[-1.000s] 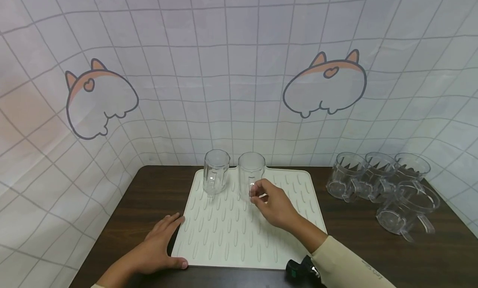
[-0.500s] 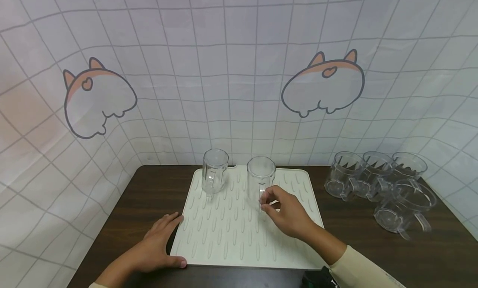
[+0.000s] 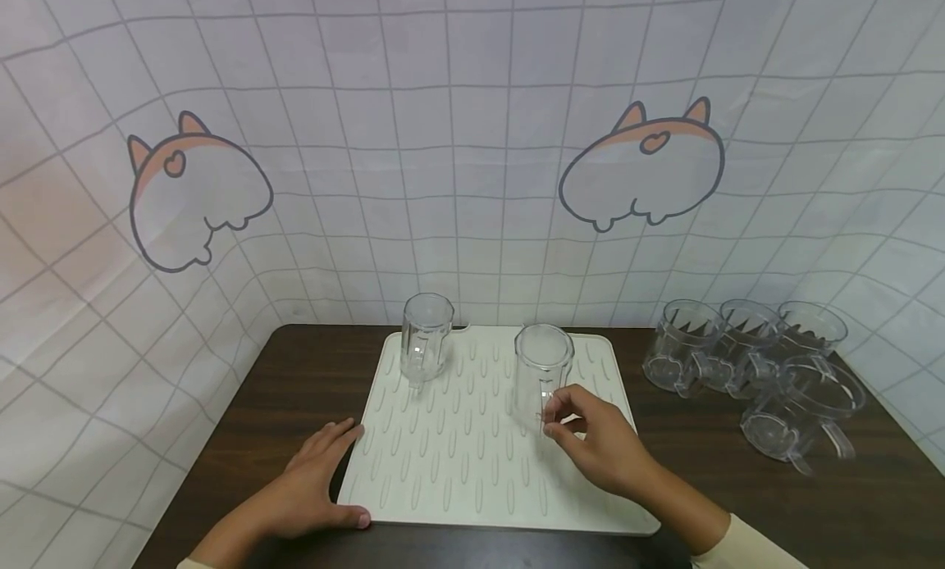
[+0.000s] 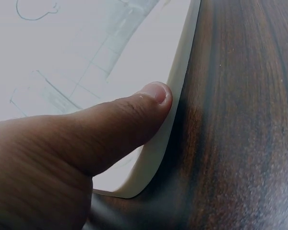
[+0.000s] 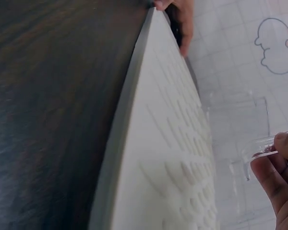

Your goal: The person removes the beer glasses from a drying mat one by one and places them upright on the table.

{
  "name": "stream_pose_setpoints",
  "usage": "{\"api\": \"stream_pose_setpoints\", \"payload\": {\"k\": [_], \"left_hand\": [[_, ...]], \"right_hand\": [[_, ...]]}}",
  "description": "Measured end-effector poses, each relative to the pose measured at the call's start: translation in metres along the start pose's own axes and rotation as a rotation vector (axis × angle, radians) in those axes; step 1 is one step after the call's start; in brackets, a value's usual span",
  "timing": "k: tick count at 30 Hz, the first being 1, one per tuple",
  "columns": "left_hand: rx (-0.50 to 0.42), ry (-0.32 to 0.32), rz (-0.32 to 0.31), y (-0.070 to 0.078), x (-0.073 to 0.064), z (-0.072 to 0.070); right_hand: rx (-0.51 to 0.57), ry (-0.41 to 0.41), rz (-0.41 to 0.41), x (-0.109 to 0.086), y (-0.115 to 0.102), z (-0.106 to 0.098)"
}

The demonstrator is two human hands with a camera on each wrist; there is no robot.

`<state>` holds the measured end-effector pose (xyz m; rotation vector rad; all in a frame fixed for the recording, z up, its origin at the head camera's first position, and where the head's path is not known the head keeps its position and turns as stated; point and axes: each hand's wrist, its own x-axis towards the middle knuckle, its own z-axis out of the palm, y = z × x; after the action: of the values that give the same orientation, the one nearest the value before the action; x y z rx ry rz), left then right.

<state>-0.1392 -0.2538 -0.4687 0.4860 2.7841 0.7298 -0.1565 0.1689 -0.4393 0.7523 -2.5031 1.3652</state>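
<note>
My right hand (image 3: 601,439) pinches the handle of a clear mug (image 3: 533,380) between thumb and fingers. The mug stays upright, over the right half of a white ridged draining board (image 3: 458,479). In the right wrist view the pinched handle (image 5: 264,146) is close up, and the see-through body blends into the pale backdrop. A second clear mug (image 3: 426,339) stands at the board's back left, its handle facing me. My left hand (image 3: 306,483) lies spread at the board's front left corner, fingertips at the left side. Its thumb (image 4: 129,115) rests on the front rim.
Several more clear mugs stand on the dark wooden table (image 3: 244,421) to the right: a back row with a near mug (image 3: 679,348), and one mug (image 3: 782,421) in front of it. Behind everything hangs a white grid-patterned cloth (image 3: 472,184).
My right hand has carried the mug rightward and nearer to me, away from the other mug on the board. The left hand has stayed at the corner.
</note>
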Motion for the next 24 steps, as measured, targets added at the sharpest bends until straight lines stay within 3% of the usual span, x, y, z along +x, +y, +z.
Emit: {"api": "stream_pose_setpoints", "payload": {"k": [11,24], "left_hand": [[0.001,-0.008,0.003,0.003,0.0,-0.002],[0.008,-0.02,-0.023,0.008,0.001,-0.003]], "right_hand": [[0.011,0.02,-0.04,-0.017,0.002,-0.011],[-0.019,0.047,-0.115,-0.024,0.002,-0.015]]}}
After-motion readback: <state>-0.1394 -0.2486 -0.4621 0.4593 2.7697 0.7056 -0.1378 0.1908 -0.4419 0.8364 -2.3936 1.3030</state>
